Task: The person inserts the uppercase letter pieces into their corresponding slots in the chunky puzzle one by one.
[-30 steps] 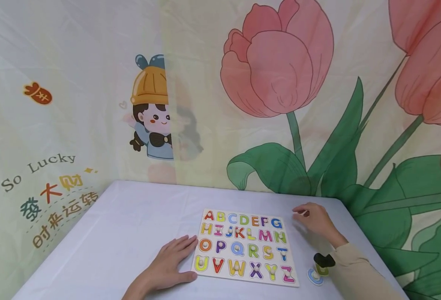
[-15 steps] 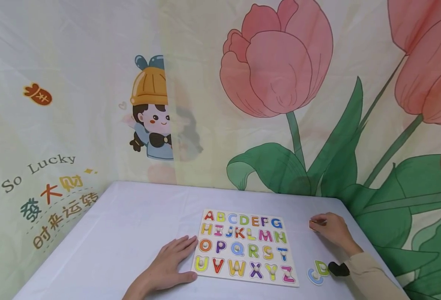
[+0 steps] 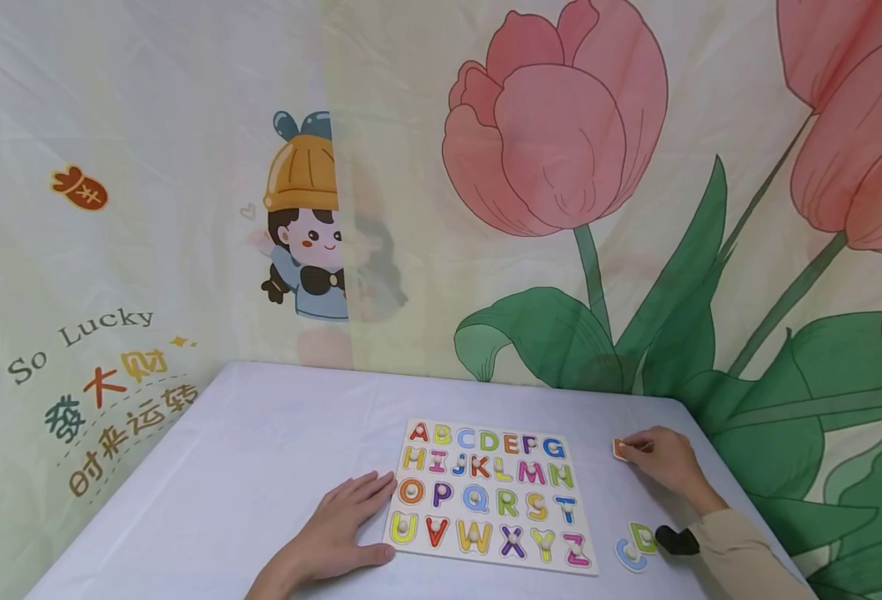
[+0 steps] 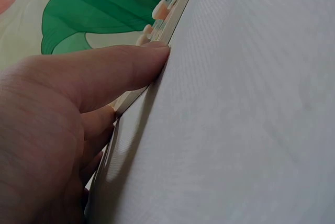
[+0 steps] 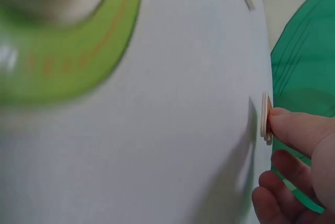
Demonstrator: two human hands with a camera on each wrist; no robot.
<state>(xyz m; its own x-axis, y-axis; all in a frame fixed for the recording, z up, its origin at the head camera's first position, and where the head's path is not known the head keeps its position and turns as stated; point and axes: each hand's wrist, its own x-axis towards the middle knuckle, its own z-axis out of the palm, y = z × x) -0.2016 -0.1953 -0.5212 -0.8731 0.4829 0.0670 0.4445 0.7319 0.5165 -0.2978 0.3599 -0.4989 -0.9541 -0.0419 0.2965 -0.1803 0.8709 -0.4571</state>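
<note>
A wooden alphabet puzzle board (image 3: pixel 486 565) lies on the white table, with colourful letters, many with knobs. My left hand (image 3: pixel 339 523) rests beside its left edge, fingers extended; in the left wrist view the thumb (image 4: pixel 125 69) touches the board's edge. To the right of the board, my right hand (image 3: pixel 666 462) pinches a small orange letter piece (image 3: pixel 618 449) at the table. The right wrist view shows that piece (image 5: pixel 265 118) edge-on under the thumb, its letter unreadable. Nearer the front lie a blue C piece (image 3: pixel 630 555) and a green D piece (image 3: pixel 642 537), touching or overlapping.
A white cloth covers the table (image 3: pixel 261 467). Behind it hangs a curtain (image 3: pixel 411 333) printed with tulips and a cartoon figure. A black strap-like part (image 3: pixel 677 540) sits at the right wrist, close to the green D piece.
From beside the board's top right corner, my right hand has moved right and nearer, and the orange piece has come into view. The D piece is less covered. My left hand stays still.
</note>
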